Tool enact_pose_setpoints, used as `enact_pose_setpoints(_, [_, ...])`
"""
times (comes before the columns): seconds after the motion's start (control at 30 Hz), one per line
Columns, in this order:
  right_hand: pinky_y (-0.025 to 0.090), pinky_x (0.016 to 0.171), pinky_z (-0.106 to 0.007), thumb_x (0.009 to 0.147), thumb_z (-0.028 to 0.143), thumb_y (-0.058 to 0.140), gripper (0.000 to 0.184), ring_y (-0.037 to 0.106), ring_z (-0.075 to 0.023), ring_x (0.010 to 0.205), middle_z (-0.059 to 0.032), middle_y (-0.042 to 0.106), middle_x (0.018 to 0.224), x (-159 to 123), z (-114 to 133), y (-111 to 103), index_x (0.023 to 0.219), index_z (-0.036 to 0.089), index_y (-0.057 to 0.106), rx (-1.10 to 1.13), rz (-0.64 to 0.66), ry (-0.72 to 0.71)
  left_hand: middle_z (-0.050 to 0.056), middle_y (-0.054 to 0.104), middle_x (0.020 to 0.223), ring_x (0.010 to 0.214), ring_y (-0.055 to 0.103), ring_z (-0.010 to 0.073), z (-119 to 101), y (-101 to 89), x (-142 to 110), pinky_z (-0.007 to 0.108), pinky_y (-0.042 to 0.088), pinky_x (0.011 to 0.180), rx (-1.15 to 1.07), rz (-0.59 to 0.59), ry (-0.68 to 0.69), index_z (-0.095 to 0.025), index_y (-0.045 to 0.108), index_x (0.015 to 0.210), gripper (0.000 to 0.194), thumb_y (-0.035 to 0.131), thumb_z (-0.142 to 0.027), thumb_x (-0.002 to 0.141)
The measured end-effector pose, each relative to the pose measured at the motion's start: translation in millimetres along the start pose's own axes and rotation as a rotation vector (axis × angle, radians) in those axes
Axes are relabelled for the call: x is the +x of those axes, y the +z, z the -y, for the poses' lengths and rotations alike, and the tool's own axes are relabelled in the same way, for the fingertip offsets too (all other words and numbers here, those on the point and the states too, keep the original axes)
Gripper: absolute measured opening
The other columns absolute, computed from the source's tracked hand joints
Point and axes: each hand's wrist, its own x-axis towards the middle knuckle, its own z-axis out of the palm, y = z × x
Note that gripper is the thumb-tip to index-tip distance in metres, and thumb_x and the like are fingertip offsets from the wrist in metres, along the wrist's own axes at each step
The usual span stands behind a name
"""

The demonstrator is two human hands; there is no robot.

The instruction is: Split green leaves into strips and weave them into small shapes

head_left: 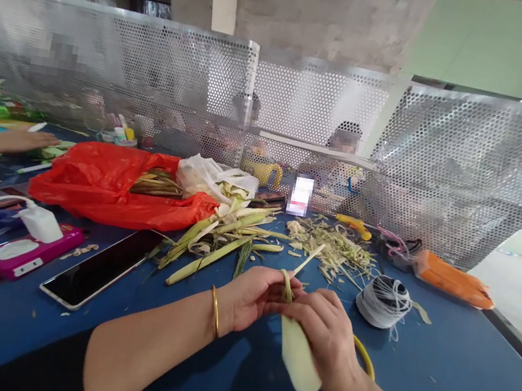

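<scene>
A pale green-yellow plant leaf (297, 355), broad and flat at its lower end, hangs from between my hands above the blue table. Its upper part narrows to a twisted or looped strip, and a thin end sticks up to the right. My left hand (256, 298), with a gold bangle at the wrist, is closed on the narrow strip. Fingers of my right hand (323, 333) are pressed round the leaf just below. Beyond my hands lies a pile of long husk-like leaves (218, 242). A ball of white cord (383, 301) sits right of my right hand.
Left of me are a red plastic bag (97, 185), a smartphone (98, 268) and a magenta power strip (31, 250) with a white plug. Leaf scraps (332, 247) and an orange packet (454, 279) lie farther back. A perforated metal screen (177, 68) stands behind. Another person's hand (25, 139) rests far left.
</scene>
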Motion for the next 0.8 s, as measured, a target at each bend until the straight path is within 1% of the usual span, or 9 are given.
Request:
enact_pose_setpoints(0.1, [0.044,0.071,-0.034,0.087,0.017,0.046,0.015,0.062,-0.0194,0.075,-0.0062,0.065,0.08,1,0,-1,0.096,0.02,0.058,0.109,-0.007,0.09,0.004,0.067,0.068,0.059,0.059,0.0086,0,-0.1,1,0.016,0.048,0.055,0.058,-0.001,0.048,-0.01,0.069,0.075,0.013,0.061,-0.019,0.079])
enact_pose_setpoints(0.17, [0.044,0.071,-0.035,0.086,0.022,0.049,0.01,0.061,-0.0193,0.072,-0.0044,0.064,0.077,0,-1,1,0.093,0.02,0.056,0.152,0.01,0.112,0.005,0.067,0.069,0.058,0.059,0.0088,-1,-1.2,2,0.017,0.048,0.053,0.091,-0.021,0.045,-0.011,0.069,0.075,0.013,0.061,-0.02,0.078])
enact_pose_setpoints(0.23, [0.045,0.069,-0.033,0.088,0.023,0.047,0.005,0.06,-0.0178,0.068,-0.0024,0.063,0.074,-2,-1,5,0.088,0.022,0.052,0.205,0.006,0.198,0.004,0.066,0.068,0.057,0.058,0.0084,-1,-2.2,3,0.016,0.044,0.048,0.132,-0.025,0.038,-0.011,0.069,0.076,0.015,0.06,-0.023,0.078])
enact_pose_setpoints(0.33, [0.049,0.067,-0.031,0.093,0.025,0.042,0.011,0.06,-0.0171,0.07,-0.0034,0.062,0.08,-4,-3,11,0.089,0.023,0.052,0.366,-0.066,0.418,0.002,0.063,0.065,0.054,0.057,0.0077,-2,-2.3,3,0.015,0.039,0.042,0.195,0.018,0.069,-0.012,0.069,0.077,0.015,0.059,-0.024,0.076])
enact_pose_setpoints(0.4, [0.051,0.066,-0.03,0.096,0.028,0.041,0.018,0.061,-0.0168,0.071,-0.0049,0.061,0.082,-3,-4,13,0.089,0.021,0.056,0.505,-0.138,0.544,0.001,0.062,0.063,0.053,0.057,0.008,-1,-1.2,1,0.015,0.039,0.044,0.224,0.035,0.088,-0.013,0.067,0.074,0.013,0.058,-0.022,0.075])
enact_pose_setpoints(0.53, [0.052,0.057,-0.027,0.096,0.036,0.042,0.031,0.059,-0.0134,0.058,-0.0043,0.059,0.078,0,-8,11,0.08,0.018,0.062,0.652,-0.178,0.703,0.004,0.066,0.066,0.058,0.061,0.0103,0,1.5,-2,0.016,0.043,0.048,0.254,0.074,0.078,-0.014,0.065,0.073,0.012,0.059,-0.024,0.075])
enact_pose_setpoints(0.63, [0.05,0.055,-0.026,0.094,0.041,0.044,0.034,0.057,-0.0128,0.056,-0.0046,0.061,0.078,1,-12,9,0.077,0.018,0.063,0.653,-0.215,0.762,0.007,0.069,0.072,0.063,0.065,0.0124,1,2.2,-2,0.017,0.046,0.05,0.238,0.066,0.068,-0.013,0.066,0.079,0.015,0.059,-0.026,0.078])
enact_pose_setpoints(0.73, [0.049,0.062,-0.028,0.091,0.044,0.047,0.035,0.059,-0.0165,0.066,-0.0049,0.063,0.075,-1,-19,11,0.072,0.018,0.062,0.52,-0.259,0.813,0.007,0.068,0.071,0.061,0.065,0.013,3,2.3,-1,0.017,0.045,0.047,0.195,0.043,0.081,-0.012,0.066,0.08,0.016,0.057,-0.025,0.082])
enact_pose_setpoints(0.8, [0.048,0.065,-0.029,0.088,0.046,0.049,0.035,0.06,-0.0193,0.07,-0.005,0.064,0.07,-3,-22,15,0.07,0.018,0.061,0.489,-0.241,0.879,0.006,0.066,0.07,0.058,0.064,0.0122,3,2.5,-1,0.017,0.045,0.044,0.169,0.042,0.093,-0.012,0.064,0.077,0.019,0.054,-0.026,0.084])
